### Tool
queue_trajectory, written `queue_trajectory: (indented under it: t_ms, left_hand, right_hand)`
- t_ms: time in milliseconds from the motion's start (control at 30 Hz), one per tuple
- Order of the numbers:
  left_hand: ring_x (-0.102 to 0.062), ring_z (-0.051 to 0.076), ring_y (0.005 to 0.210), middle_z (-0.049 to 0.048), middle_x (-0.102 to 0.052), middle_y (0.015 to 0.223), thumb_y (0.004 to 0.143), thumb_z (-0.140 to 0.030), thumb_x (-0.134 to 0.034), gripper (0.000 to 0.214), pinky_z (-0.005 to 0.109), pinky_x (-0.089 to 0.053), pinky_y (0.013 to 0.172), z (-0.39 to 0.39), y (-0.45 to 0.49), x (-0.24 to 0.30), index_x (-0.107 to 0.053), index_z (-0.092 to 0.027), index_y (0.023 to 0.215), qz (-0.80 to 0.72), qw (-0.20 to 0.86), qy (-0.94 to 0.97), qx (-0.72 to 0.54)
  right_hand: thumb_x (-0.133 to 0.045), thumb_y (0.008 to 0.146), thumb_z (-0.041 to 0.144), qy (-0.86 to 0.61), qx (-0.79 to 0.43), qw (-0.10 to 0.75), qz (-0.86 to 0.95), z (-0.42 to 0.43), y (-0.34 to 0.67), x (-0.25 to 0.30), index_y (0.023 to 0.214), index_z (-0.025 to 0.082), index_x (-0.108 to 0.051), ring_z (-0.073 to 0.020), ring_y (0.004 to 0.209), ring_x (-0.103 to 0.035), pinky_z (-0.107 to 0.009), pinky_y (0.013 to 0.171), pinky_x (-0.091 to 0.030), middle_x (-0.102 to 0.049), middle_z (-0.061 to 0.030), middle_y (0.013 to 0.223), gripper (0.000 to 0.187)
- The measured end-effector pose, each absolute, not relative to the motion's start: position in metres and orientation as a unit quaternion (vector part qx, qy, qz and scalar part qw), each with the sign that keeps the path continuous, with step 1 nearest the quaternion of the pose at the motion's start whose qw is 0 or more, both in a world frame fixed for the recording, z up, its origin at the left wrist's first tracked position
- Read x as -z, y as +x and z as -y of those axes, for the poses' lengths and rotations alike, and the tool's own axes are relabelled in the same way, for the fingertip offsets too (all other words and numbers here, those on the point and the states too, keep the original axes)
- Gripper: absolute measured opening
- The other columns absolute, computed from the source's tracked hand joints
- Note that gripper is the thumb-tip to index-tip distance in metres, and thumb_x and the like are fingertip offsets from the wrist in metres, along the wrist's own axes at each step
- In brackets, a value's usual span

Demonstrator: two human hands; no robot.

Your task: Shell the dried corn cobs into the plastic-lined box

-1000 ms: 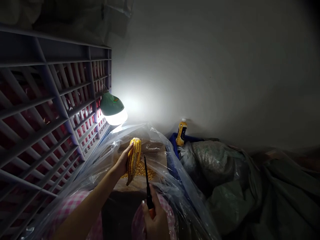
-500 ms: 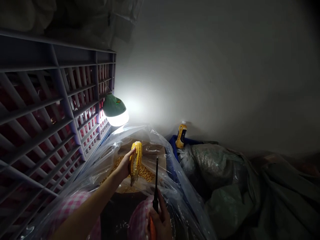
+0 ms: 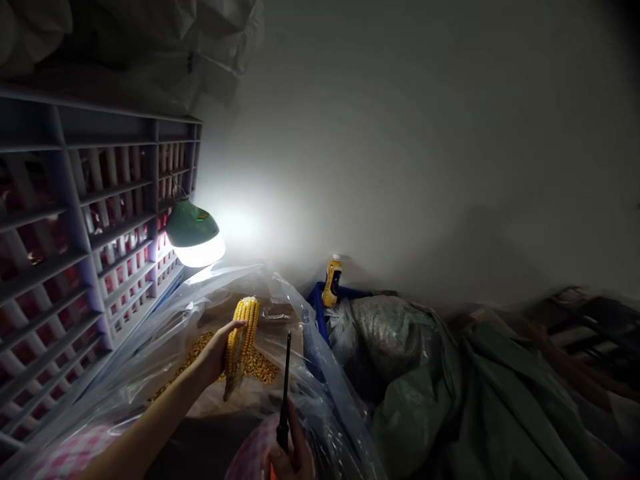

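An ear of corn [image 3: 245, 337] stands nearly upright in my left hand [image 3: 219, 352], whose fingers wrap round its side. Its yellow kernels show at the top and right; a paler strip runs down toward the lower tip. My right hand [image 3: 295, 453], at the bottom, grips a screwdriver [image 3: 287, 387] with a long dark shaft pointing up and an orange part at the handle. The screwdriver is apart from the corn, to its right. Behind and below the corn, loose kernels [image 3: 260, 368] lie in a clear plastic bag [image 3: 320, 400] spread open before me.
A lit green lamp [image 3: 194, 230] hangs on the purple-grey plastic crate [image 3: 83, 227] at left. A yellow bottle [image 3: 332, 281] stands by a blue bin [image 3: 317, 310]. Stuffed sacks [image 3: 400, 340] and dark green cloth [image 3: 520, 387] fill the right. A pale wall [image 3: 400, 147] rises behind.
The view has swung to the right, so the lamp, crate and bottle sit further left. Both hands keep their holds on the corn and the screwdriver.
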State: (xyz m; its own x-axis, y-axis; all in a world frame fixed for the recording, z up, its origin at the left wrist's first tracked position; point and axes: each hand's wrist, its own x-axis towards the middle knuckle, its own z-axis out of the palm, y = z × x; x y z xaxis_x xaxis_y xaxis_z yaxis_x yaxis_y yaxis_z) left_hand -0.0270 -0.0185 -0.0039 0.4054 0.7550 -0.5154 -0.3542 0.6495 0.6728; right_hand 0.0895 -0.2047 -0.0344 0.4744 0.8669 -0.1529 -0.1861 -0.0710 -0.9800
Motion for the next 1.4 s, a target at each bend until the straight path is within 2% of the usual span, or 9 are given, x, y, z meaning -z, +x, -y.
queue_trajectory:
  t_ms: [167,367,600,733,867,1267,1400]
  left_hand:
    - [-0.057,0.024,0.045,0.004,-0.057,0.054,0.07,-0.036,-0.053,0.035,0.035,-0.047,0.041,0.021,-0.029,-0.004,-0.055,-0.013,0.097,-0.389,0.819,0.226,-0.357]
    - [-0.055,0.02,0.044,0.0026,-0.056,0.053,0.07,-0.034,-0.052,0.034,0.031,-0.046,0.042,0.02,-0.03,-0.006,-0.056,-0.012,0.095,-0.367,0.824,0.215,-0.374]
    - [-0.055,0.022,0.045,0.0036,-0.056,0.053,0.068,-0.032,-0.05,0.036,0.032,-0.047,0.043,0.021,-0.03,-0.007,-0.055,-0.01,0.096,-0.36,0.829,0.222,-0.366]
    - [-0.056,0.026,0.045,0.0039,-0.054,0.05,0.067,-0.034,-0.049,0.04,0.037,-0.047,0.042,0.021,-0.032,-0.005,-0.055,-0.01,0.098,-0.37,0.834,0.228,-0.34]
    - [-0.055,0.023,0.043,0.003,-0.054,0.05,0.065,-0.031,-0.05,0.038,0.035,-0.048,0.043,0.02,-0.032,-0.004,-0.056,-0.01,0.096,-0.365,0.834,0.205,-0.359]
    - [-0.052,0.02,0.038,0.0023,-0.053,0.046,0.059,-0.019,-0.046,0.036,0.029,-0.045,0.037,0.016,-0.034,-0.001,-0.056,-0.011,0.092,-0.401,0.822,0.126,-0.385]
    - [-0.054,0.021,0.039,0.004,-0.055,0.048,0.065,-0.028,-0.048,0.031,0.031,-0.045,0.038,0.016,-0.036,0.0,-0.057,-0.011,0.09,-0.384,0.828,0.152,-0.379]
  right_hand:
    - [-0.063,0.06,0.058,-0.605,-0.468,0.597,0.241,0.207,0.09,0.033,0.129,0.029,-0.048,-0.0185,0.044,-0.055,-0.029,0.038,-0.047,-0.048,0.0036,0.048,0.077]
    - [-0.065,0.059,0.056,-0.594,-0.484,0.597,0.237,0.207,0.088,0.024,0.127,0.031,-0.05,-0.0166,0.04,-0.051,-0.028,0.034,-0.043,-0.049,0.0034,0.05,0.075]
    - [-0.067,0.059,0.055,-0.58,-0.496,0.609,0.217,0.21,0.086,0.023,0.127,0.032,-0.049,-0.0184,0.048,-0.056,-0.024,0.033,-0.041,-0.051,0.0026,0.053,0.074]
    - [-0.068,0.062,0.053,-0.559,-0.538,0.602,0.193,0.212,0.085,0.026,0.136,0.028,-0.037,-0.0111,0.036,-0.046,-0.022,0.032,-0.039,-0.049,0.0064,0.05,0.084]
    - [-0.07,0.064,0.05,-0.534,-0.562,0.605,0.182,0.212,0.083,0.023,0.141,0.021,-0.024,-0.0053,0.031,-0.038,-0.017,0.033,-0.036,-0.049,0.0087,0.048,0.094]
    - [-0.071,0.064,0.05,-0.536,-0.571,0.593,0.188,0.211,0.08,0.014,0.143,0.021,-0.017,-0.0066,0.033,-0.044,-0.016,0.031,-0.033,-0.051,0.0088,0.049,0.1]
    - [-0.071,0.063,0.051,-0.535,-0.568,0.598,0.182,0.211,0.078,0.013,0.142,0.023,-0.023,-0.0058,0.032,-0.043,-0.016,0.032,-0.034,-0.053,0.0083,0.051,0.096]
